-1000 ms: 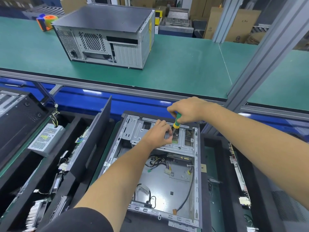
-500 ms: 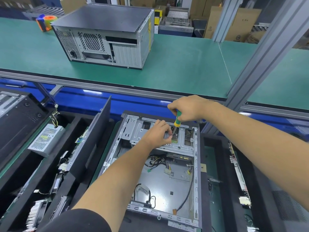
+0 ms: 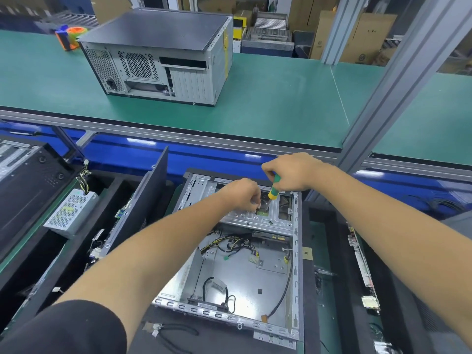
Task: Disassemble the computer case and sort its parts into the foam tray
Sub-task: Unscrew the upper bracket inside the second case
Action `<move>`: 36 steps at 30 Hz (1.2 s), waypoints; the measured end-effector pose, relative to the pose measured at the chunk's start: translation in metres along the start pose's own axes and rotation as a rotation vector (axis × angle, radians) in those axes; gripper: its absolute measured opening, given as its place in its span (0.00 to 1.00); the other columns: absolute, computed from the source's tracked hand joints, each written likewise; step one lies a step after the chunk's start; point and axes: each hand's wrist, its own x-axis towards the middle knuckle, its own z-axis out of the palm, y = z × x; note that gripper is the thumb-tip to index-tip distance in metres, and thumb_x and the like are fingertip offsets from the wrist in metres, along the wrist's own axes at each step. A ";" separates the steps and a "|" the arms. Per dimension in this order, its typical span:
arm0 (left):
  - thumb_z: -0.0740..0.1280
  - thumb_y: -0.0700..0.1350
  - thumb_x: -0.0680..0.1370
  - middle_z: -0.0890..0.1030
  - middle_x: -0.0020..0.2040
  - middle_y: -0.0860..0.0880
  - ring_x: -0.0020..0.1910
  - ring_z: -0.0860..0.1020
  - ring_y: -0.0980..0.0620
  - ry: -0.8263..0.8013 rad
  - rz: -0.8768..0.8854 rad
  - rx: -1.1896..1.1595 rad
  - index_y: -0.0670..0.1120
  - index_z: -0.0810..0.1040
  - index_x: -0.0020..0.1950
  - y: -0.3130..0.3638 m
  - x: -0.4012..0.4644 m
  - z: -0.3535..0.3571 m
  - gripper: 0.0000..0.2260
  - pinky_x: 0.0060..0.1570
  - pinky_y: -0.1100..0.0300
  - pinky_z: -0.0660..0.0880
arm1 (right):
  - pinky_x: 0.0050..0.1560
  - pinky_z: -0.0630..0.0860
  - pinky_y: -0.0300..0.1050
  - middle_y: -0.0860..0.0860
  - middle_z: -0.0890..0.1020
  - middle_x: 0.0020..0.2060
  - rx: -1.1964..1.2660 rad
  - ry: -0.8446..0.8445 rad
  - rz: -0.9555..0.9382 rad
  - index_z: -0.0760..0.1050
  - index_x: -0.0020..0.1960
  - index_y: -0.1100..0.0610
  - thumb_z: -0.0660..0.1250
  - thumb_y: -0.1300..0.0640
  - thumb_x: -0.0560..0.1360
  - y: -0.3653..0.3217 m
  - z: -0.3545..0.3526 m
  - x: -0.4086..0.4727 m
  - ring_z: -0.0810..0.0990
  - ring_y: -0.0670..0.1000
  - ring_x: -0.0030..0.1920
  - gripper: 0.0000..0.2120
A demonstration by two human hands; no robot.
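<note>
Left hand (image 3: 241, 194) pinching something small at the drive bracket (image 3: 258, 215) of the open computer case (image 3: 242, 264); right hand (image 3: 288, 172) clamped round the screwdriver (image 3: 273, 191). Risk: tip slipping, loose screw dropping among the cables (image 3: 229, 245). Beyond: power supply (image 3: 70, 213), second case (image 3: 163, 57) on the tabletop (image 3: 281, 98).

My left arm: bare forearm, black sleeve at 7 o'clock, reaching up toward 12 o'clock. My left hand (image 3: 241, 194): knuckles up, fingers curled downward, fingertips pinched together at its 4 o'clock edge; what they pinch cannot be told. My right arm: bare forearm, entering from 4 o'clock, angled toward 11 o'clock. My right hand (image 3: 291, 169): fist closed round the green-and-yellow screwdriver (image 3: 273, 190), which points down toward 7 o'clock. The hands sit just beside each other, right at 2 o'clock of left.
</note>
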 end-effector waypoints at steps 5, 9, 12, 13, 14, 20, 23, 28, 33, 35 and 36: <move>0.72 0.49 0.77 0.76 0.46 0.57 0.45 0.77 0.52 -0.059 0.075 0.182 0.53 0.83 0.50 0.004 0.013 -0.007 0.03 0.44 0.56 0.74 | 0.34 0.65 0.43 0.42 0.80 0.35 0.379 0.216 0.404 0.72 0.41 0.46 0.69 0.48 0.63 0.032 0.030 -0.037 0.78 0.46 0.37 0.09; 0.72 0.51 0.79 0.81 0.50 0.55 0.47 0.80 0.53 -0.036 0.073 0.129 0.54 0.83 0.49 -0.006 0.012 -0.001 0.02 0.48 0.56 0.78 | 0.34 0.69 0.45 0.45 0.81 0.36 0.782 0.540 0.725 0.74 0.40 0.47 0.66 0.56 0.67 0.042 0.089 -0.066 0.78 0.50 0.34 0.04; 0.72 0.51 0.79 0.81 0.51 0.55 0.46 0.79 0.54 -0.040 0.077 0.133 0.55 0.81 0.48 -0.007 0.013 0.000 0.02 0.46 0.58 0.76 | 0.38 0.73 0.50 0.53 0.83 0.38 1.065 0.610 0.790 0.75 0.38 0.49 0.68 0.64 0.69 0.029 0.129 -0.069 0.75 0.55 0.34 0.10; 0.71 0.52 0.79 0.80 0.51 0.55 0.46 0.79 0.54 -0.049 0.082 0.141 0.55 0.81 0.48 -0.007 0.014 0.000 0.03 0.45 0.58 0.75 | 0.37 0.73 0.51 0.53 0.83 0.37 1.113 0.608 0.802 0.75 0.37 0.50 0.68 0.65 0.69 0.022 0.139 -0.068 0.76 0.55 0.33 0.11; 0.71 0.51 0.80 0.80 0.52 0.54 0.47 0.78 0.53 -0.058 0.090 0.158 0.54 0.81 0.48 -0.006 0.016 -0.001 0.03 0.44 0.58 0.74 | 0.37 0.73 0.50 0.51 0.83 0.37 1.116 0.611 0.819 0.76 0.37 0.50 0.69 0.65 0.69 0.013 0.148 -0.067 0.77 0.53 0.34 0.10; 0.69 0.48 0.80 0.81 0.52 0.52 0.44 0.75 0.52 -0.145 0.156 0.363 0.50 0.83 0.52 0.007 0.024 -0.007 0.05 0.42 0.56 0.73 | 0.30 0.68 0.42 0.44 0.80 0.32 0.969 0.784 1.075 0.74 0.38 0.50 0.68 0.57 0.72 -0.027 0.168 -0.053 0.79 0.49 0.35 0.05; 0.69 0.47 0.79 0.83 0.51 0.50 0.45 0.78 0.49 -0.194 0.181 0.423 0.49 0.83 0.51 0.012 0.029 -0.012 0.04 0.41 0.56 0.73 | 0.31 0.71 0.41 0.41 0.78 0.32 0.879 0.836 1.108 0.72 0.39 0.47 0.69 0.56 0.73 -0.042 0.173 -0.051 0.76 0.44 0.33 0.08; 0.70 0.46 0.80 0.83 0.52 0.48 0.49 0.81 0.47 -0.253 0.200 0.436 0.47 0.84 0.54 0.015 0.034 -0.015 0.06 0.46 0.54 0.77 | 0.31 0.68 0.40 0.43 0.73 0.39 0.725 0.872 1.077 0.69 0.39 0.46 0.69 0.55 0.73 -0.045 0.182 -0.052 0.71 0.43 0.34 0.09; 0.70 0.45 0.81 0.83 0.51 0.47 0.47 0.81 0.45 -0.334 0.255 0.516 0.45 0.84 0.54 0.017 0.038 -0.022 0.06 0.44 0.53 0.79 | 0.30 0.64 0.38 0.44 0.72 0.39 0.679 0.857 1.072 0.69 0.39 0.47 0.69 0.53 0.73 -0.045 0.184 -0.051 0.70 0.42 0.33 0.09; 0.69 0.45 0.81 0.82 0.48 0.47 0.44 0.79 0.46 -0.363 0.294 0.580 0.43 0.83 0.53 0.019 0.040 -0.022 0.07 0.39 0.55 0.75 | 0.30 0.62 0.38 0.44 0.72 0.38 0.666 0.869 1.064 0.69 0.39 0.46 0.68 0.53 0.73 -0.046 0.183 -0.052 0.70 0.42 0.33 0.09; 0.68 0.44 0.81 0.81 0.46 0.47 0.41 0.76 0.46 -0.373 0.310 0.609 0.42 0.83 0.53 0.020 0.041 -0.023 0.07 0.37 0.56 0.72 | 0.29 0.62 0.38 0.44 0.72 0.38 0.668 0.871 1.064 0.68 0.39 0.46 0.68 0.52 0.73 -0.046 0.183 -0.052 0.70 0.42 0.33 0.08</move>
